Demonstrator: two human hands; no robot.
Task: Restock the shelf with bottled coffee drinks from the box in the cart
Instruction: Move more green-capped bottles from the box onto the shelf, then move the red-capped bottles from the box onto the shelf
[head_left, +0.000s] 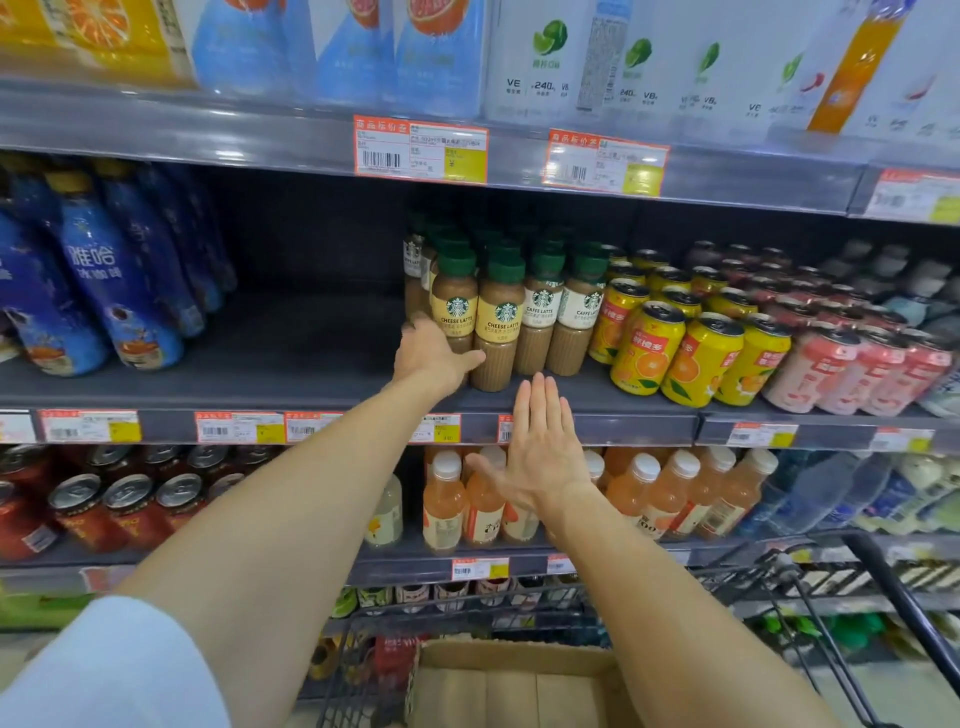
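Cardboard box (519, 686) below; left hand (431, 353) round green-capped latte bottle (496, 332) (tan, yellow-labelled), right hand (545, 447) fingers straight.

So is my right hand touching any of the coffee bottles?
Apart. The head view shows the right hand open and flat in front of the shelf edge, its fingertips below the nearest coffee bottle, with bare shelf between them.

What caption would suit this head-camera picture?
Left hand steadies a cheese latte bottle on the shelf; right hand open.
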